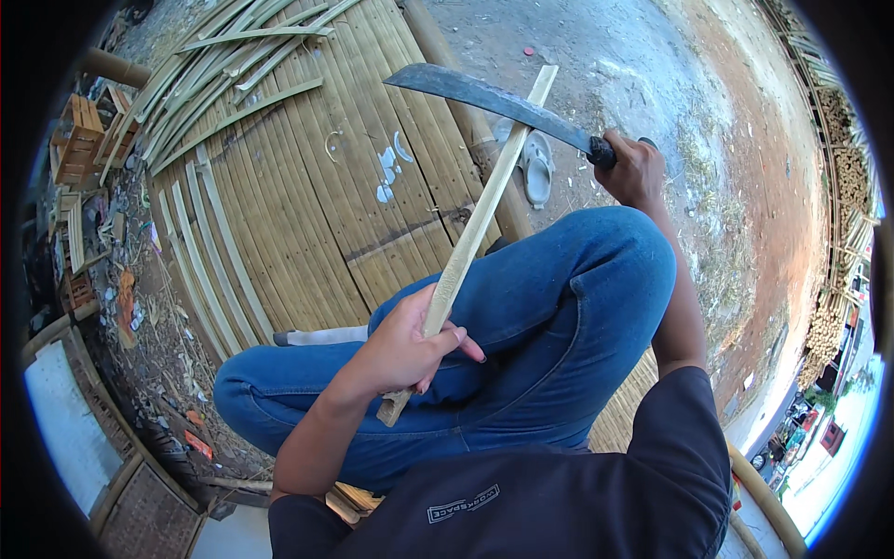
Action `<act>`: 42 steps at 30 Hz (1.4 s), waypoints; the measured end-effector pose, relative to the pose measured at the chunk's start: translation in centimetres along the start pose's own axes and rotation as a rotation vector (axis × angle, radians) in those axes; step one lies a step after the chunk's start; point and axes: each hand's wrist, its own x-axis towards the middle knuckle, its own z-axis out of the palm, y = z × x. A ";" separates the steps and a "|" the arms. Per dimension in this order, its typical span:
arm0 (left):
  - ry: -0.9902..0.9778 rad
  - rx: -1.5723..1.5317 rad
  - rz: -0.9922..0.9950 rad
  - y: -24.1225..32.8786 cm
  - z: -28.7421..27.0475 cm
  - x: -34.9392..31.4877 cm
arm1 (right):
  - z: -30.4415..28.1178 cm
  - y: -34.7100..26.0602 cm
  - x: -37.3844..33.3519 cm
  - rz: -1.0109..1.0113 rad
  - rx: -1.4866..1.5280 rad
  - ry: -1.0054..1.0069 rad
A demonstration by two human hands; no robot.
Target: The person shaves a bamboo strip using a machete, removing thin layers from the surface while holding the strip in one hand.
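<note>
My left hand [410,343] is closed around the lower part of a pale bamboo strip [484,207], which slants up and away to the right over my crossed legs. A short stub of the strip shows below the hand. In my right hand [633,168] is the black handle of a machete [484,96]. Its long dark blade, with a hooked-looking tip at the left, reaches across the strip near its far end. Blade and strip overlap there; whether they touch, I cannot tell.
I sit on a bamboo-slat platform [279,210]. Several split bamboo strips [219,79] lie heaped at its far left, with more strips [207,247] nearer. A pale clog [537,170] stands on the ground past the platform's edge. Wooden crates [82,140] sit at the left.
</note>
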 end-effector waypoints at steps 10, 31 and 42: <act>-0.210 -0.122 -0.008 1.5 -1.2 -1.8 | -0.4 4.4 1.0 0.391 0.115 0.069; -0.430 -0.158 -0.152 1.7 0.2 -2.7 | -3.8 -0.1 3.3 0.134 0.224 -0.055; 0.043 0.536 0.190 0.2 0.5 -1.4 | -4.1 -0.2 2.0 0.255 0.252 -0.128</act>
